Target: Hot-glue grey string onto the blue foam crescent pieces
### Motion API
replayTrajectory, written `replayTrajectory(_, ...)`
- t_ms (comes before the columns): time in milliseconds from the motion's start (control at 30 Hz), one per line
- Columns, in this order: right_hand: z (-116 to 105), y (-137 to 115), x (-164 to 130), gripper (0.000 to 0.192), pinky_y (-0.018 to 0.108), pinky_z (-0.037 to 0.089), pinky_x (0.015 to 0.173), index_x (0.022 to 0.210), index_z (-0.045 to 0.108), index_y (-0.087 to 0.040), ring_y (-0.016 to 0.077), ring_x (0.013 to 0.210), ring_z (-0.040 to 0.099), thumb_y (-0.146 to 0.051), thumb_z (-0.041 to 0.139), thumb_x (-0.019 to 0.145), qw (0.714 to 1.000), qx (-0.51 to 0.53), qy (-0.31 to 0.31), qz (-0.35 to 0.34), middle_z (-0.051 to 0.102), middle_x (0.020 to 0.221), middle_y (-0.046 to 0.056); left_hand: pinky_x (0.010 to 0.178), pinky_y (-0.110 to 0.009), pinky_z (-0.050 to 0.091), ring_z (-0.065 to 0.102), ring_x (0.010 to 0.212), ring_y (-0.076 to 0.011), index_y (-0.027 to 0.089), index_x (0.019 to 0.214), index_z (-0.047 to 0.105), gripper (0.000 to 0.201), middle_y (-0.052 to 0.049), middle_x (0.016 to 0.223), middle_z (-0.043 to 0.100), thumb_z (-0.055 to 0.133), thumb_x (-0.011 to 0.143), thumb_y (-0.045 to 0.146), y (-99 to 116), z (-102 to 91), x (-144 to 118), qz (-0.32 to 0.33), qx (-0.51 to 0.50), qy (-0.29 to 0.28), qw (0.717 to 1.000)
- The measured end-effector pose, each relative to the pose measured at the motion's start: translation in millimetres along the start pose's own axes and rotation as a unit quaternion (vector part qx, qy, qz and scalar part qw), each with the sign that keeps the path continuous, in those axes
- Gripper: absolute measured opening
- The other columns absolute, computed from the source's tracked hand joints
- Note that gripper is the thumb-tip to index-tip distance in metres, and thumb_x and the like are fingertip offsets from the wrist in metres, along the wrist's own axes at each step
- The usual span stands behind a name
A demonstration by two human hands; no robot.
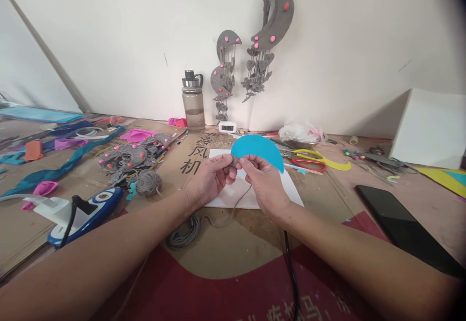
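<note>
Grey scrap [235, 161], just one, is pinched by left hand [211, 177] and right hand [265, 181], each grip closed. Beyond: one blue cutout [258, 147], one bottle [193, 105].

Looks forward and down from the wearer's head, close above the cardboard-covered table [324, 207], over both forearms [120, 248] to left hand [207, 180] and right hand [267, 185] mid-frame, with white wall [138, 44] beyond.

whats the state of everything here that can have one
left hand, pinching the grey piece
right hand, pinching it too
yarn coil, loose, strand running toward hands
yarn ball, wound
blue sheet, partly hidden
bottle, capped, partly filled
phone, screen dark
clock, showing digits
moon hangings, hung up
</note>
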State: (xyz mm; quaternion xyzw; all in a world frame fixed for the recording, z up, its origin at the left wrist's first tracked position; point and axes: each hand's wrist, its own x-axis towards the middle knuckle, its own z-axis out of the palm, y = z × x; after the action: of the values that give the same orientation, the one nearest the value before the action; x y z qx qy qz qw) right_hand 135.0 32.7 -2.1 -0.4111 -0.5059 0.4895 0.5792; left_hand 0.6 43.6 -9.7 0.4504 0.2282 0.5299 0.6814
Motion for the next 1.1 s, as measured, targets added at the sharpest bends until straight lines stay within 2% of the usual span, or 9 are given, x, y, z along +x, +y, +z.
replayTrajectory(167,1.3,-0.8,-1.5,0.024,0.026,0.037,0.058,0.072,0.06,-0.019,0.012,0.067,0.053,-0.043,0.064,0.071,0.999,-0.032,0.006,-0.011,0.065,0.076,0.002,0.042,-0.015,0.034,0.046,0.051,-0.0034,0.01,0.075,0.06,0.018,-0.003,0.075,0.06,0.065,0.08,0.027,-1.5,-0.9,0.5,0.009,-0.016,-0.002,1.0)
replayTrajectory(367,-1.1,1.1,-2.0,0.025,0.026,0.037,0.057,0.07,0.06,-0.02,0.0111,0.062,0.05,-0.044,0.063,0.072,0.999,-0.035,0.004,-0.031,0.063,0.074,0.001,0.044,-0.018,0.034,0.049,0.051,-0.0064,0.017,0.083,0.051,0.023,-0.001,0.072,0.061,0.07,0.076,0.027,-1.5,1.6,-1.9,0.04,0.014,0.011,0.999)
replayTrajectory(567,-3.1,-0.4,-1.3,0.026,0.028,0.037,0.058,0.071,0.061,-0.019,0.0124,0.06,0.048,-0.045,0.066,0.07,0.998,-0.015,-0.039,-0.036,0.056,0.061,-0.002,0.05,-0.02,0.041,0.053,0.056,-0.007,0.017,0.089,0.049,0.034,0.002,0.074,0.061,0.075,0.067,0.02,-2.9,8.2,-4.1,0.122,0.149,0.073,0.979)
replayTrajectory(700,-3.8,0.7,-1.8,0.021,0.027,0.035,0.057,0.075,0.061,-0.02,0.0116,0.058,0.042,-0.041,0.063,0.074,0.994,-0.088,-0.013,-0.064,0.05,0.06,-0.004,0.044,-0.02,0.038,0.05,0.045,-0.007,0.018,0.085,0.045,0.026,0.006,0.057,0.055,0.067,0.077,0.029,-3.5,13.4,-6.3,0.118,0.226,0.114,0.96)
replayTrajectory(800,-4.1,-1.7,-5.7,0.018,0.026,0.035,0.056,0.078,0.058,-0.021,0.0109,0.056,0.039,-0.039,0.061,0.077,0.988,-0.13,-0.008,-0.076,0.043,0.058,-0.006,0.041,-0.02,0.036,0.051,0.043,-0.0077,0.018,0.083,0.044,0.023,0.004,0.057,0.056,0.061,0.082,0.033,-2.8,15.8,-7.2,0.093,0.216,0.125,0.964)
replayTrajectory(967,-5.6,-2.1,-6.3,0.023,0.026,0.041,0.061,0.087,0.053,-0.022,0.0119,0.067,0.05,-0.043,0.058,0.08,0.991,-0.11,-0.015,-0.078,0.057,0.077,-0.001,0.04,-0.02,0.035,0.058,0.048,-0.0093,0.018,0.084,0.044,0.028,-0.002,0.077,0.066,0.065,0.078,0.035,-2.0,14.2,-6.6,0.071,0.154,0.111,0.979)
replayTrajectory(1100,-7.9,-0.6,-2.8,0.03,0.027,0.043,0.064,0.096,0.053,-0.022,0.0143,0.076,0.057,-0.047,0.056,0.082,0.994,-0.08,-0.03,-0.062,0.061,0.083,0.001,0.041,-0.019,0.035,0.061,0.051,-0.0107,0.018,0.083,0.045,0.029,-0.004,0.081,0.068,0.067,0.076,0.036,-0.6,13.4,-7.0,0.058,0.117,0.094,0.987)
